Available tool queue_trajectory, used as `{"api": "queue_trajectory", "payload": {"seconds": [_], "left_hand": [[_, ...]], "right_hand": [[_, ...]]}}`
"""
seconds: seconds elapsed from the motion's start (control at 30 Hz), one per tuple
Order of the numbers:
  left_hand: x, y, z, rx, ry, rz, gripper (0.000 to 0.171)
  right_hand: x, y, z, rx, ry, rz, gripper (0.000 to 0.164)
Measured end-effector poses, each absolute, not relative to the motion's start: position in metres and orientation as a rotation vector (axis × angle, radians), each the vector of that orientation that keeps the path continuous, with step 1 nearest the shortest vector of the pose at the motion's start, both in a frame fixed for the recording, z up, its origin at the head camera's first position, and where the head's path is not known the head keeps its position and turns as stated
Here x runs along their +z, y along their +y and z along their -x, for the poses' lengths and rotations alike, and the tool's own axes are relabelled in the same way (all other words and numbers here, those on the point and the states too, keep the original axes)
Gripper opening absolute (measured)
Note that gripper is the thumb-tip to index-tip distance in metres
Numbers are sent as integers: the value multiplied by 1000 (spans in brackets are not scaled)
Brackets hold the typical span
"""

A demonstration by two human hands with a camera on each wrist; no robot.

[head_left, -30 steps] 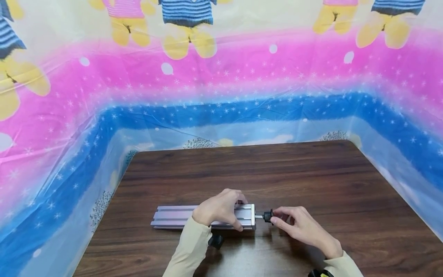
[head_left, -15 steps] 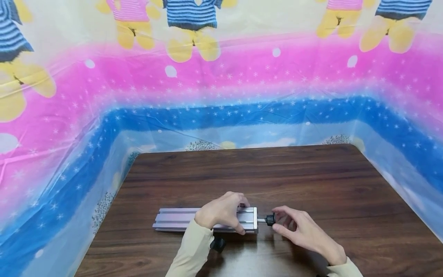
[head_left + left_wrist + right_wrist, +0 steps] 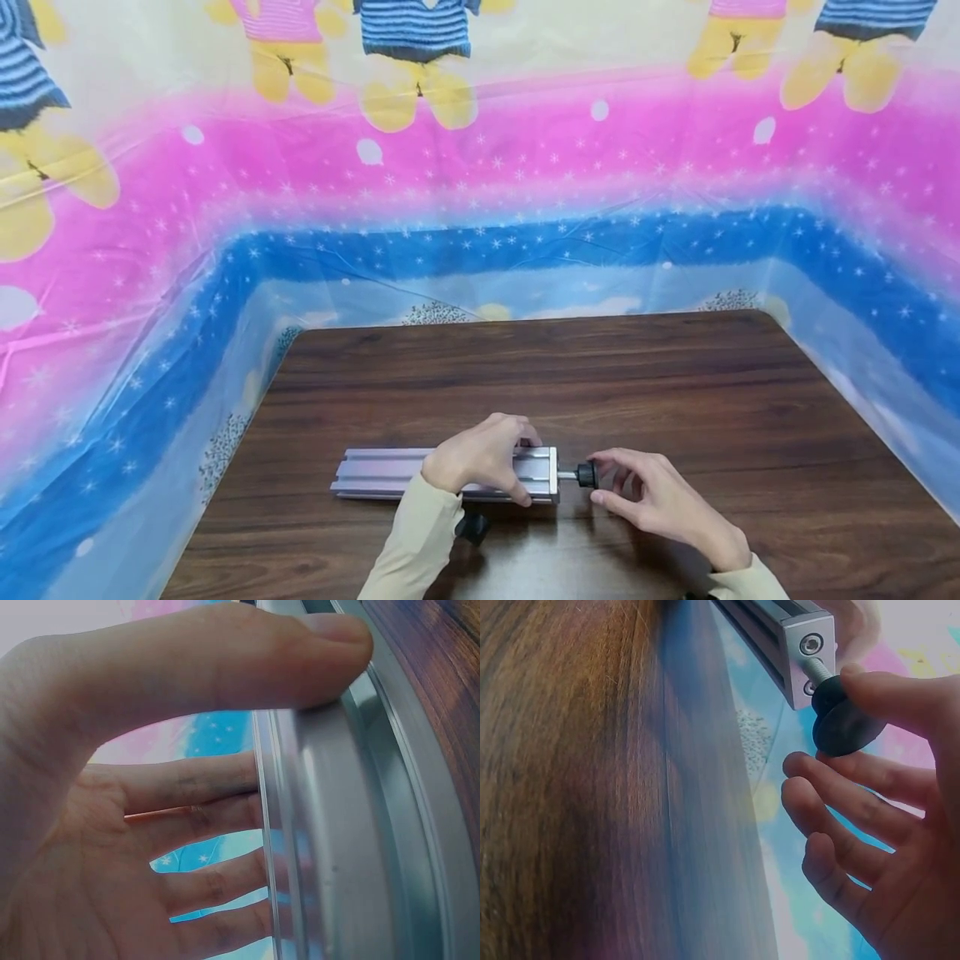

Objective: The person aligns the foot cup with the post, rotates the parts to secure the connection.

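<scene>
A silver aluminium profile (image 3: 382, 472) with long grooves lies on the table in the head view. My left hand (image 3: 480, 456) grips it near its right end, the thumb on the near side and the fingers over the far side. From the end plate (image 3: 801, 673), which bears bolts, a threaded rod sticks out. At its tip sits a round black levelling foot (image 3: 847, 724). My right hand (image 3: 660, 492) pinches this foot by its edge between thumb and index finger, while the other fingers curve loosely below in the right wrist view.
The dark wood table (image 3: 600, 383) extends behind and around the profile. A printed cloth (image 3: 480, 183) in pink and blue hangs along its back and sides. A black wrist device (image 3: 472, 528) hangs under the left wrist, close to the tabletop.
The right thumb has shifted toward the near edge of the foot, and thumb and index finger stand farther apart. The left hand keeps its grip. The head view has moved slightly.
</scene>
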State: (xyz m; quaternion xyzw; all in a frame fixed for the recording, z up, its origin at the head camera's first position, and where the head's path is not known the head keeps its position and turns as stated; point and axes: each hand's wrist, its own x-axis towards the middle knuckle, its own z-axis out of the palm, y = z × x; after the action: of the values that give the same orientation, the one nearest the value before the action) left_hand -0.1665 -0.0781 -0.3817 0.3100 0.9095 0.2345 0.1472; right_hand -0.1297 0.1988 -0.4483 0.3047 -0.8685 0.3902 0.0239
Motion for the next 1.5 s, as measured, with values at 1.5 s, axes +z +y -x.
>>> {"api": "queue_trajectory", "payload": {"seconds": [1.5], "left_hand": [[-383,-77,169,669,2620,-917,57]], "right_hand": [[-451,198,128,1223,-2567,-957,38]]}}
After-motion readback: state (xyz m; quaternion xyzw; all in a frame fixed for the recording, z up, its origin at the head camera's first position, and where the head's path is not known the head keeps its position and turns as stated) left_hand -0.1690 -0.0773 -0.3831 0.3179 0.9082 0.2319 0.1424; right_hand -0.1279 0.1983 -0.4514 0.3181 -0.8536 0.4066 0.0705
